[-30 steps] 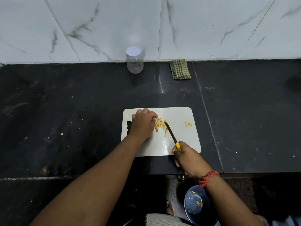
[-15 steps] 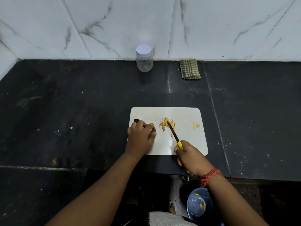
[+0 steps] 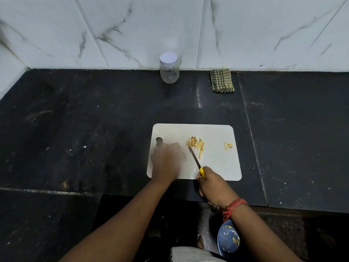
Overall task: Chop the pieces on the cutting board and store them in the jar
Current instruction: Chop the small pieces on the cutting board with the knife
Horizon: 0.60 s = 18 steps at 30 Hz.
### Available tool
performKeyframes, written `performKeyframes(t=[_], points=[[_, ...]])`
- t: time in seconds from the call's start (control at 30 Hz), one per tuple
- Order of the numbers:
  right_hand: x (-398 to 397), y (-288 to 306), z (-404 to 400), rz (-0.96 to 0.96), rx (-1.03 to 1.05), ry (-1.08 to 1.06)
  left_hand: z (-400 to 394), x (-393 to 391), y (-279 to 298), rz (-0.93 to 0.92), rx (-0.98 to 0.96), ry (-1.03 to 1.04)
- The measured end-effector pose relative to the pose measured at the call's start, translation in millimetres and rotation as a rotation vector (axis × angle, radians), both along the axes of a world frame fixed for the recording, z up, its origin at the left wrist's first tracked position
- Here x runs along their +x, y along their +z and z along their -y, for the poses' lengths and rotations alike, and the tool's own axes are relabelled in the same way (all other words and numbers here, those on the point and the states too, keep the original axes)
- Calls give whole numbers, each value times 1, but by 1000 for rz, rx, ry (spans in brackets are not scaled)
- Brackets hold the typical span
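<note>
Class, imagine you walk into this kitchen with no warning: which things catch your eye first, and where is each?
The white cutting board stands out on the black counter, with yellow strips piled near its middle. The right hand grips a yellow-handled knife whose tip points at that pile, while the blurred left hand lies over the board's left side. Far back against the marble wall stands a lidded clear jar.

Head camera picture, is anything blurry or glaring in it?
Head view: the left hand is smeared by motion blur, fingers unreadable; the right hand, knife and yellow pieces stay sharp; the wall tile joints bow from wide-angle distortion; a soft glare streak lies on the dark counter.
</note>
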State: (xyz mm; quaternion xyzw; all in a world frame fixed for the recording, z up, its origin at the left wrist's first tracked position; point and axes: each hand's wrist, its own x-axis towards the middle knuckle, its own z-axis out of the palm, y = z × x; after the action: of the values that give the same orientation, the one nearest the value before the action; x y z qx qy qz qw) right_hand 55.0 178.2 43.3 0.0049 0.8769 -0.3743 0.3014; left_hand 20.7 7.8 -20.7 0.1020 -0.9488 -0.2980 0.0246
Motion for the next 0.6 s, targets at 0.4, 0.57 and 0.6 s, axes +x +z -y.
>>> performKeyframes(t=[0.4, 0.57, 0.6], points=[[5, -12, 12, -76, 130, 125, -4, -5, 2, 20, 32, 80], [5, -14, 16, -75, 135, 121, -5, -5, 1, 10, 13, 85], [6, -14, 17, -75, 136, 122, -5, -5, 1, 10, 13, 87]])
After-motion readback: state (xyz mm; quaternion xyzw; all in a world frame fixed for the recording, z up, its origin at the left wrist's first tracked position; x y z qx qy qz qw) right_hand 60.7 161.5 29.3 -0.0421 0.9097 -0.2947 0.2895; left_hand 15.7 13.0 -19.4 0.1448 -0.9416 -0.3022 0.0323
